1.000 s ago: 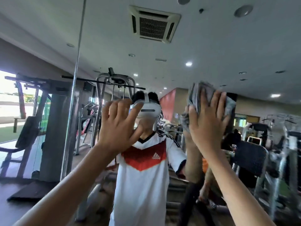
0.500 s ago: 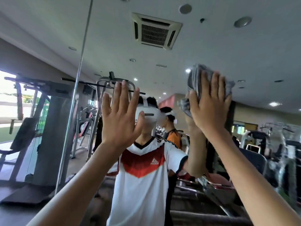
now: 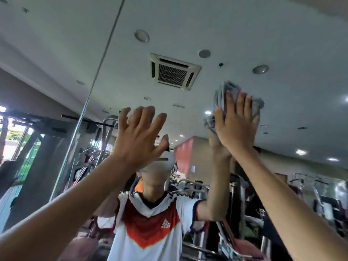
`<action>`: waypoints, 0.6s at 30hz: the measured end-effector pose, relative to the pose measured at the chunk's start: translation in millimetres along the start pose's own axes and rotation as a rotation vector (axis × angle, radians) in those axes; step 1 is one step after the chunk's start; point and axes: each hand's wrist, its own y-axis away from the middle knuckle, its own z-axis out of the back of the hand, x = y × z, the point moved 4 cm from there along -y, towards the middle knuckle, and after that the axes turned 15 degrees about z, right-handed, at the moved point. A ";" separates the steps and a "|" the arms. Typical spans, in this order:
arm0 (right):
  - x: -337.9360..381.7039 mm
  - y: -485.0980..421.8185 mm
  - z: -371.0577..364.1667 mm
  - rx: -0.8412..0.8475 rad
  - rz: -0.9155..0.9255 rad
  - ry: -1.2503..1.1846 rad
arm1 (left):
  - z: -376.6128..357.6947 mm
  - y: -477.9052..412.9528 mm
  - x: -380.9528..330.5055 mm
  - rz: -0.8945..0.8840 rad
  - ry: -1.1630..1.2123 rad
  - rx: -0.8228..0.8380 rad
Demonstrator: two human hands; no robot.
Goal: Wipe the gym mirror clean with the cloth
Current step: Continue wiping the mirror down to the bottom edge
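Overhead, the mirror [image 3: 188, 25] shows open glass above and to both sides of the hands. A panel seam [image 3: 98, 72] runs left of them. Right hand [image 3: 237, 125]: fingers [image 3: 243, 104] straight, flattening the grey cloth [image 3: 220, 93] against the glass, high and right of centre. Left hand [image 3: 137, 140]: fingers [image 3: 145, 117] spread, holding nothing; contact with the glass cannot be confirmed. Most of the cloth is hidden behind the right hand, and its edges are blurred. Both forearms are cut off at the lower frame edge.
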 end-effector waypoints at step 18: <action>41.3 32.9 -9.6 0.044 0.481 0.067 | -9.5 -17.8 -8.6 -0.011 0.000 -0.007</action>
